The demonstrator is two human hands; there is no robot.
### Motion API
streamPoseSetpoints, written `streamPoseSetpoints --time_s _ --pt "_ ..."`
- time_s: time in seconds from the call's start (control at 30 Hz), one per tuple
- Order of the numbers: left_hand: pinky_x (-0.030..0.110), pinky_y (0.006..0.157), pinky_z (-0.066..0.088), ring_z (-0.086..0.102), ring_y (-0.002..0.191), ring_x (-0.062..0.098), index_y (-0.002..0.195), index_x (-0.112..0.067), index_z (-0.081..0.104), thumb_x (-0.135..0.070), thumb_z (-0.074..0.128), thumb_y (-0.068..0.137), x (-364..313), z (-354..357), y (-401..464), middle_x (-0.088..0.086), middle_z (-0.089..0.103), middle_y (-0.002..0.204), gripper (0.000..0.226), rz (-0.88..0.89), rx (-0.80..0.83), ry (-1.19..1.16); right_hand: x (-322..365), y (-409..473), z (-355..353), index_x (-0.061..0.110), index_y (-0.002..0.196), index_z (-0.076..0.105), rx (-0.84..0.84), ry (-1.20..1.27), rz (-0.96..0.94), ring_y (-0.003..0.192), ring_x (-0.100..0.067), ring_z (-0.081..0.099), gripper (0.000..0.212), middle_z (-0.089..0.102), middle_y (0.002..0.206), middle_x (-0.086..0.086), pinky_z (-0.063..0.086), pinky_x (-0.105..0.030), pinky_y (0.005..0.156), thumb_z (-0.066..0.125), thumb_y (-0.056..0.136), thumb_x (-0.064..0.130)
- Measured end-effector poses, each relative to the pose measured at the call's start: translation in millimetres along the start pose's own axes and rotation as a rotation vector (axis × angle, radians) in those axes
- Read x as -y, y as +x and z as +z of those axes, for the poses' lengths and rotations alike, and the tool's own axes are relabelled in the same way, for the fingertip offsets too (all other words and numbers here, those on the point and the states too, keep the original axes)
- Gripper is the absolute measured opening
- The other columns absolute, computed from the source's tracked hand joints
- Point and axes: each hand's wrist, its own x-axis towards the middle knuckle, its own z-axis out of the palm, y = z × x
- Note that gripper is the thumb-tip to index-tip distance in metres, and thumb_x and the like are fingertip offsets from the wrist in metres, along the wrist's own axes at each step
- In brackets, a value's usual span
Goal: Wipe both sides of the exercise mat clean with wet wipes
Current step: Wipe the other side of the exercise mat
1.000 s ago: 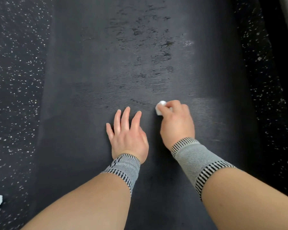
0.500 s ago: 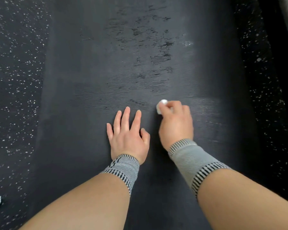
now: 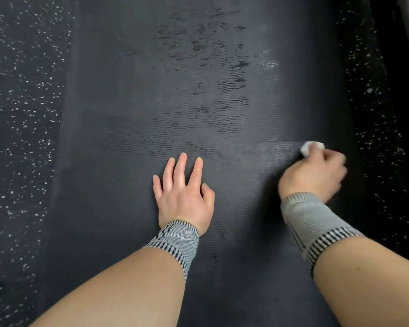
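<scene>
risk: wet wipe (image 3: 312, 147), balled small in right hand (image 3: 313, 174) grip near mat (image 3: 132, 95) right edge — may skid onto floor (image 3: 21, 90). left hand (image 3: 183, 197) flat, fingers spread, pins mat centre — lower left stays unwiped.

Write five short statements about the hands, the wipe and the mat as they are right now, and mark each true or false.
1. The right hand grips a white wet wipe. True.
2. The left hand is clenched in a fist. False: it rests flat on the exercise mat with fingers spread.
3. The wet wipe is near the mat's right edge. True.
4. Both wrists are bare. False: each wears a grey striped wrist sleeve.
5. The mat lies on a plain white floor. False: the speckled dark floor surrounds it.
</scene>
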Motion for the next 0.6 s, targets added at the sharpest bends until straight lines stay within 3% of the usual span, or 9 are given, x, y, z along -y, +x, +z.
streamPoseSetpoints --time_s 0.13,0.23,0.3,0.43,0.5,0.6 --pt "0.055 0.116 0.014 0.022 0.145 0.025 0.144 -0.032 0.044 -0.039 0.029 0.086 0 -1 0 0.003 0.033 0.155 0.06 0.002 0.007 -0.001 47 -44 14 0.015 0.1 0.064 0.188 0.047 -0.559 0.085 -0.035 0.048 0.031 0.056 0.102 -0.012 0.037 -0.035 0.067 0.053 0.074 0.002" --pt "0.054 0.116 0.014 0.021 0.145 0.025 0.144 -0.032 0.043 -0.038 0.034 0.086 0 -1 0 0.003 0.032 0.156 0.059 -0.003 0.011 0.01 60 -48 15 0.017 0.1 0.066 0.293 0.043 -0.778 0.087 -0.032 0.047 0.029 0.058 0.1 -0.007 0.04 -0.033 0.066 0.057 0.075 0.004" --pt "0.055 0.116 0.016 0.022 0.144 0.025 0.143 -0.032 0.045 -0.038 0.033 0.086 0 -1 0 0.003 0.034 0.155 0.059 0.0 0.0 0.009 42 -27 12 0.02 0.096 0.067 0.203 0.028 -0.658 0.088 -0.036 0.049 0.026 0.058 0.1 -0.01 0.043 -0.038 0.07 0.056 0.076 0.008" --pt "0.055 0.116 0.015 0.02 0.144 0.023 0.143 -0.032 0.045 -0.041 0.028 0.086 1 2 1 0.002 0.034 0.155 0.06 -0.001 -0.011 0.011 -3 14 0 0.024 0.11 0.064 -0.006 0.044 0.0 0.102 -0.039 0.043 0.031 0.049 0.114 -0.01 0.038 -0.045 0.087 0.045 0.087 0.017" --pt "0.055 0.116 0.016 0.02 0.144 0.023 0.143 -0.032 0.045 -0.041 0.028 0.086 1 2 0 0.002 0.034 0.154 0.06 -0.006 -0.015 0.008 0 9 2 0.023 0.113 0.061 0.011 0.002 0.035 0.104 -0.037 0.041 0.034 0.046 0.117 -0.009 0.036 -0.045 0.088 0.043 0.086 0.015" --pt "0.055 0.115 0.017 0.021 0.143 0.024 0.142 -0.032 0.046 -0.04 0.029 0.086 0 2 0 0.003 0.035 0.154 0.059 -0.001 -0.021 0.015 30 -14 9 0.021 0.107 0.059 0.12 0.013 -0.228 0.098 -0.036 0.043 0.033 0.049 0.116 -0.009 0.037 -0.04 0.081 0.044 0.08 0.009"
